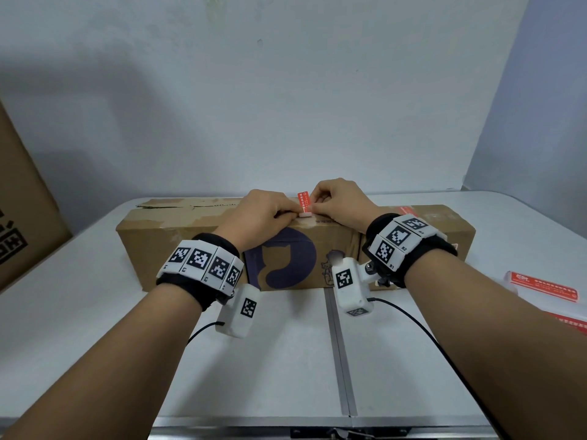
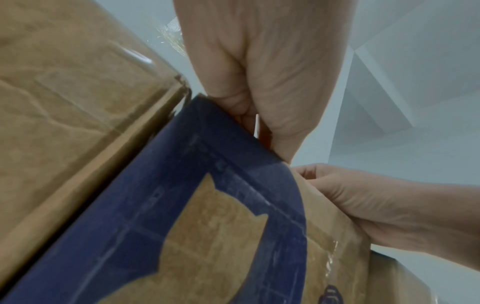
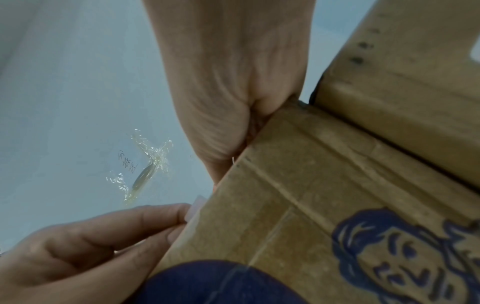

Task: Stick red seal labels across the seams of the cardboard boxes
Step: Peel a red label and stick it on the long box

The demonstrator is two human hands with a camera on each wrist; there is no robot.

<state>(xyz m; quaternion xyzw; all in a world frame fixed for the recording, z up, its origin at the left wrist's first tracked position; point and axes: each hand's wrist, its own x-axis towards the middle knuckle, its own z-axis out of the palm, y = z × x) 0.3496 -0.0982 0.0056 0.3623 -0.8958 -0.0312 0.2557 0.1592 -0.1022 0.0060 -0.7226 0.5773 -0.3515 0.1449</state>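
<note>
A long cardboard box (image 1: 190, 249) with a dark blue cat print lies across the white table. Both hands meet at the middle of its top front edge. A red seal label (image 1: 303, 200) stands upright between them, over the box top. My right hand (image 1: 317, 206) pinches the label from the right. My left hand (image 1: 287, 214) pinches its lower end, where a white backing tab (image 1: 305, 214) shows. The left wrist view has a thin red and white strip (image 2: 261, 131) caught between my left thumb and fingers. In the right wrist view, left fingertips (image 3: 179, 211) hold the white tab (image 3: 195, 206) at the box edge.
A large printed carton (image 1: 19, 201) stands at the far left. Red and white label packs (image 1: 543, 285) lie on the table at the right. Another red label (image 1: 409, 209) lies on the box top, right of my hands. A metal seam (image 1: 340, 354) divides the table.
</note>
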